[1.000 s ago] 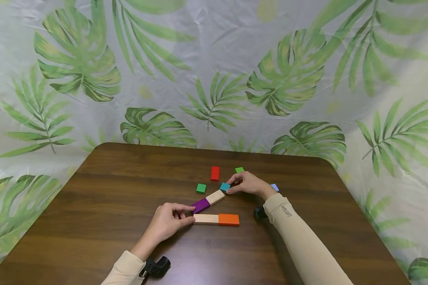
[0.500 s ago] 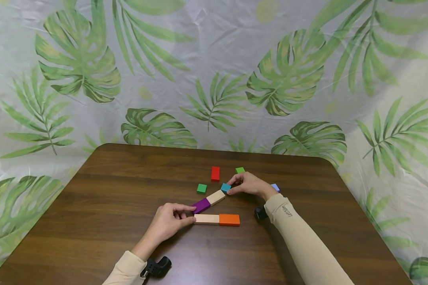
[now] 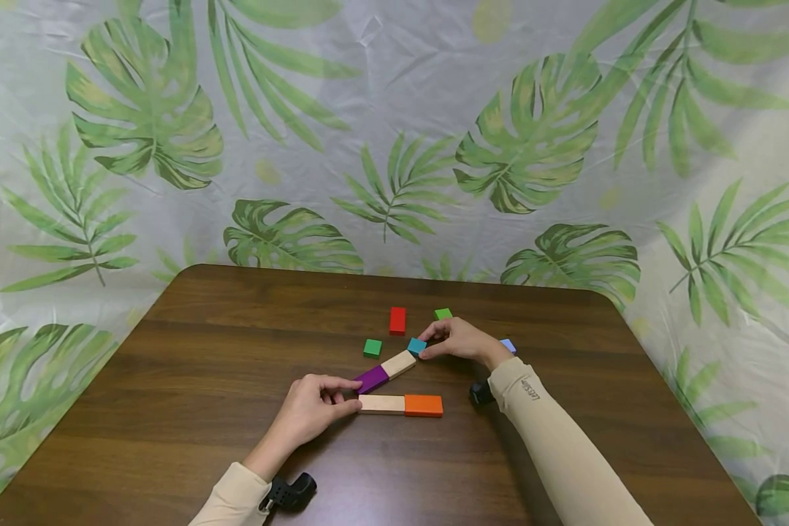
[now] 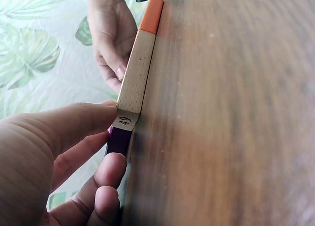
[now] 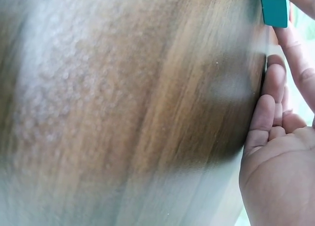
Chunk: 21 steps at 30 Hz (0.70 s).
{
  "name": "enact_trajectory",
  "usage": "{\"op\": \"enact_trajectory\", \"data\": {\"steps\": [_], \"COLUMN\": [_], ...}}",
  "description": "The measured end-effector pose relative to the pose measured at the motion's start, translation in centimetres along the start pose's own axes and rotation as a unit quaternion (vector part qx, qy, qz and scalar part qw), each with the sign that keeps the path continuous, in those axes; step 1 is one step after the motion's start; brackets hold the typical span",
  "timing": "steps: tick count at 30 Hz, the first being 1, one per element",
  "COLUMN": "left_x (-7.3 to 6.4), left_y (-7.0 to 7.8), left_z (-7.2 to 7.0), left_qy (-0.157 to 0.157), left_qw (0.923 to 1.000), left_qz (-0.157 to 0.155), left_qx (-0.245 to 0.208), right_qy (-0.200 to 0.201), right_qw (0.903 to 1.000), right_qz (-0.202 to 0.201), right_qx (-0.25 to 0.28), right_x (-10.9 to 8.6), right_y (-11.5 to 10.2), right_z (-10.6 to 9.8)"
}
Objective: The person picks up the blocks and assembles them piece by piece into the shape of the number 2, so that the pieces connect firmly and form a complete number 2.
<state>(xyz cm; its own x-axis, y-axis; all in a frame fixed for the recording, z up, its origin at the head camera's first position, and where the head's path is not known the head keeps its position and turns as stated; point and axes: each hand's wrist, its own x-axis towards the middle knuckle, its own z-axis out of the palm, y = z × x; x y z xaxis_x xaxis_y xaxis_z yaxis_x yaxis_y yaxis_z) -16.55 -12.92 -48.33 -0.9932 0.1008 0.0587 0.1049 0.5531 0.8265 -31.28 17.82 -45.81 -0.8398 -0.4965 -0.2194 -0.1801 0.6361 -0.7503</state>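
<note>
In the head view, a purple block (image 3: pixel 372 379), a plain wood block (image 3: pixel 398 364) and a teal block (image 3: pixel 417 347) form a slanting line end to end. Another plain wood block (image 3: pixel 381 404) lies in front, joined end to end with an orange block (image 3: pixel 424 405). My left hand (image 3: pixel 305 410) has its thumb at the front wood block's left end and its straight forefinger at the purple block's end. The number 49 shows on that wood block's end in the left wrist view. With thumb and forefinger, my right hand (image 3: pixel 460 341) pinches the teal block, also visible in the right wrist view.
Beyond the slanting line lie a red block (image 3: pixel 397 321), a green block (image 3: pixel 372 348) and a light green block (image 3: pixel 443 314). A light blue block (image 3: pixel 508 345) is partly hidden behind the right wrist. A leaf-patterned curtain (image 3: pixel 394 146) hangs behind the brown table (image 3: pixel 237 329).
Both hands keep their places at the blocks. The whole head view has shifted very slightly; nothing else has visibly moved.
</note>
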Motion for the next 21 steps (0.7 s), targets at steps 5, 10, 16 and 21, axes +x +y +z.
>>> {"op": "enact_trajectory", "data": {"steps": [5, 10, 16, 21], "left_x": [0.05, 0.05, 0.06, -0.08], "left_y": [-0.06, 0.04, 0.07, -0.06], "left_z": [-0.03, -0.13, -0.14, -0.03], "left_qy": [-0.002, -0.004, -0.004, -0.004], "left_qw": [1.0, 1.0, 1.0, 1.0], "left_qz": [0.001, 0.0, 0.0, 0.0], "left_qx": [-0.004, -0.007, -0.006, -0.004], "right_qy": [0.004, 0.008, 0.019, 0.035], "right_qw": [1.0, 0.9999, 0.9994, 0.9982], "right_qz": [0.003, 0.004, 0.005, 0.002], "right_qx": [0.003, 0.008, 0.029, 0.048], "right_x": [-0.07, -0.23, -0.33, -0.48], "right_y": [0.06, -0.15, 0.08, 0.6], "right_z": [-0.02, -0.11, -0.03, -0.14]}}
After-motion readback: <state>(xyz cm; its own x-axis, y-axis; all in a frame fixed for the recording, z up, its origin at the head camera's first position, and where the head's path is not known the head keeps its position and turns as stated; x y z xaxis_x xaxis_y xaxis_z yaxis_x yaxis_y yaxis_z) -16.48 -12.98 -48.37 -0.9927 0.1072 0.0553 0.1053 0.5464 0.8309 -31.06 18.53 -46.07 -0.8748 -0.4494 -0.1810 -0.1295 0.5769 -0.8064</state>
